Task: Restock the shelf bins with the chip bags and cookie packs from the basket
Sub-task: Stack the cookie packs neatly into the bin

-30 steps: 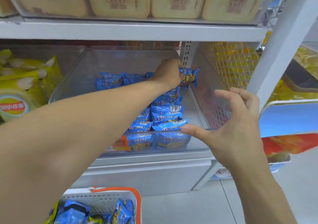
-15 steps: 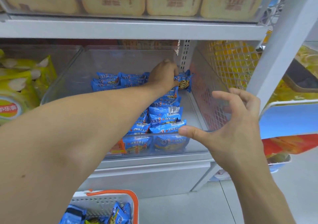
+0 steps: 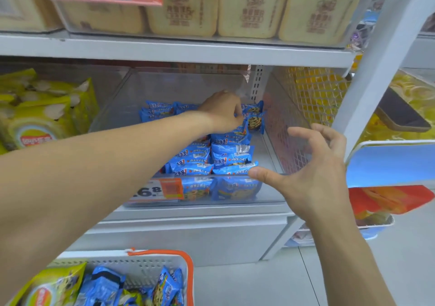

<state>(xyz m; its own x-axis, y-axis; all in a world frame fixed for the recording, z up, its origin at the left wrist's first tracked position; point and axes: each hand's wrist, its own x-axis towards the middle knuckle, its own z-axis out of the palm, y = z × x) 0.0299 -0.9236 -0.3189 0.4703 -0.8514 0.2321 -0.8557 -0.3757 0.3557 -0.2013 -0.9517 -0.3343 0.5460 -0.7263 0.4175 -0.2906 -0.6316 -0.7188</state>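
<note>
Deep, left hand (image 3: 223, 111) grips cookie pack (image 3: 255, 122) (back-right)

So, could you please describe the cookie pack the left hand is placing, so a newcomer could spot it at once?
Find the clear bin on the middle shelf, right of the yellow chip bags. At its back right corner, the left hand holds a blue cookie pack. Unlike the flat packs in front, it stands upright, cookie picture showing.
</note>
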